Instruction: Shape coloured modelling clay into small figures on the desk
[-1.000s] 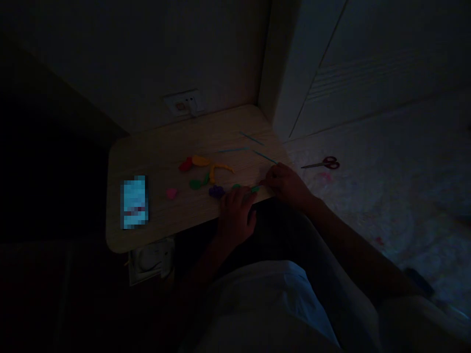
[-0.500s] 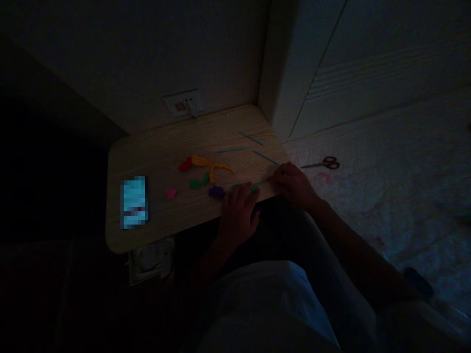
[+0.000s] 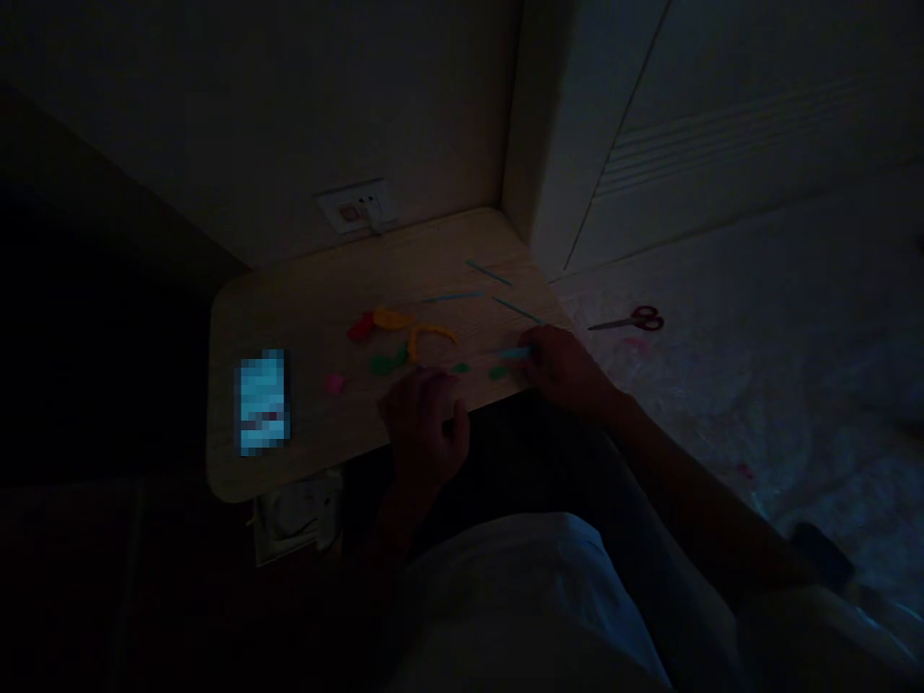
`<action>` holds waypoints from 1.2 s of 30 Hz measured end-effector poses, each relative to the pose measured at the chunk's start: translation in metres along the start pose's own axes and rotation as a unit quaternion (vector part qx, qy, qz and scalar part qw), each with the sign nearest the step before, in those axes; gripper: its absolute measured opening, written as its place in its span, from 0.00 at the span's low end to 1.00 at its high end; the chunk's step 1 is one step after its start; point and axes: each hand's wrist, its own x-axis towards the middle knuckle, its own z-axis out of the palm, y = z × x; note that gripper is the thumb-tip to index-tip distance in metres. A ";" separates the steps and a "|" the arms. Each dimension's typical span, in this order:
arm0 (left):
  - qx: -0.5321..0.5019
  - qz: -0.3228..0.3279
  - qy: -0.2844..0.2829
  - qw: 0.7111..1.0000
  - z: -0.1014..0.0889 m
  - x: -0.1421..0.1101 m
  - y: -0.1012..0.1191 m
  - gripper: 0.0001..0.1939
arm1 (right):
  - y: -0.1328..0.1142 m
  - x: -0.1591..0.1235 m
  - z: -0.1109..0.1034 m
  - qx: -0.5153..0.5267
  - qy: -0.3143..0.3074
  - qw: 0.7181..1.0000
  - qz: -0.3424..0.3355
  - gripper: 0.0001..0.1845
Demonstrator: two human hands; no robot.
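Observation:
The scene is dim and the hands are blurred. My right hand (image 3: 563, 369) is closed at the right edge of the small wooden table, pinching a thin light-blue strip (image 3: 513, 353) that points left. Below the strip lies a green clay-like piece (image 3: 499, 372), with a smaller green piece (image 3: 460, 368) to its left. My left hand (image 3: 425, 423) is over the front edge, mostly covering a purple lumpy cluster; its thumb stands apart, and whether its fingers grip the cluster is unclear. Beyond it are orange pieces (image 3: 431, 332), a red piece (image 3: 360, 326) and green leaf-like pieces (image 3: 384, 364).
Thin blue sticks (image 3: 517, 309) lie toward the table's (image 3: 310, 289) back right. A pink piece (image 3: 334, 383) and a lit phone (image 3: 262, 399) are at left. Red-handled scissors (image 3: 627, 320) rest on the pale covered surface at right. A wall socket (image 3: 356, 205) sits behind.
My left hand has moved left, off the green pieces and over the purple cluster. My right hand has shifted slightly left and down, with the blue strip in it.

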 end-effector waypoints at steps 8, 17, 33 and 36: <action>0.022 -0.060 0.011 0.998 -0.012 -0.004 -0.025 0.10 | -0.011 0.017 0.014 0.005 -0.088 0.995 -0.050 0.09; 0.021 -0.061 0.017 0.998 -0.012 -0.017 -0.026 0.08 | -0.011 0.032 0.022 -0.005 -0.069 0.996 -0.049 0.10; 0.047 -0.119 0.011 0.992 -0.023 -0.034 -0.047 0.07 | -0.015 0.030 0.029 -0.045 -0.066 0.994 -0.076 0.12; 0.046 -0.116 0.009 0.992 -0.025 -0.036 -0.050 0.07 | -0.017 0.031 0.033 -0.043 -0.057 0.995 -0.074 0.10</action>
